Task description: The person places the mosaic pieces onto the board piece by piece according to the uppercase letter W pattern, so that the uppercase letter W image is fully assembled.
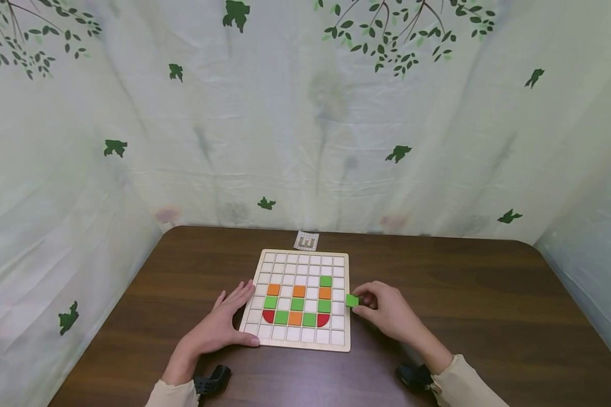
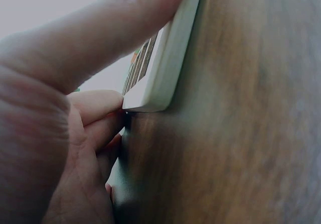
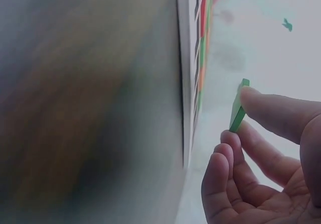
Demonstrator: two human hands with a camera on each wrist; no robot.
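Note:
A wooden grid board with white square cells lies on the table. Green, orange and red tiles fill some of its cells, the two red ones having a rounded corner. My left hand rests against the board's left side, thumb at the near left corner and fingers along the edge. Just off the right edge, my right hand pinches a green square tile between thumb and fingers. In the right wrist view that green tile is held up on edge, apart from the board.
A small card with a printed grid pattern lies behind the board near the table's far edge. The brown wooden table extends to both sides. A pale curtain with leaf prints hangs behind it.

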